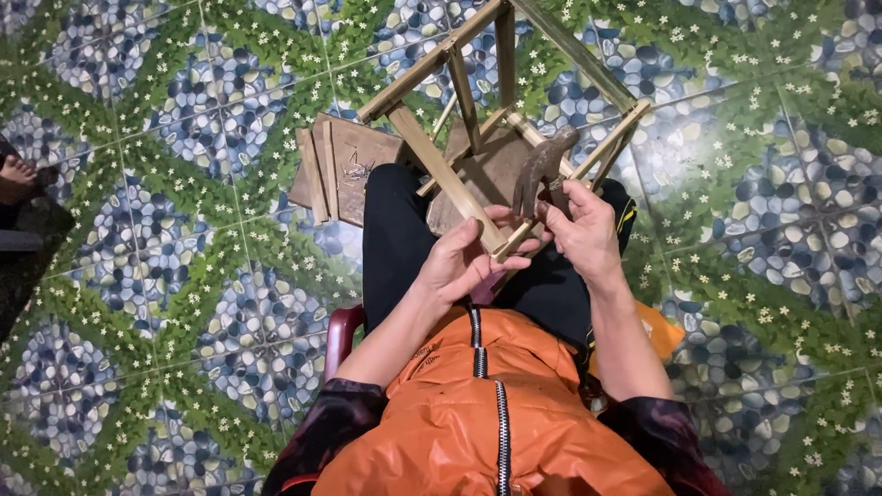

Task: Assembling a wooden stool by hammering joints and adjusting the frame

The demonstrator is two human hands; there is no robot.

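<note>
Nearest me I saw the orange zip jacket (pixel 487 422), then black trousers (pixel 395 230) on the lap. L hand (pixel 459 262) was clamped round the near corner of the wooden frame (pixel 441 170). R hand (pixel 579 234) gripped a hammer (pixel 542 165), head up against the frame's rt rail. Beyond, wood boards (pixel 344 165) lay on the patterned tile floor (pixel 184 184), w/ a bare foot (pixel 16 174) far left.

Left hand (pixel 457 262) on wooden frame (pixel 441 170), hammer (pixel 540 165) in right hand (pixel 579 234).
</note>
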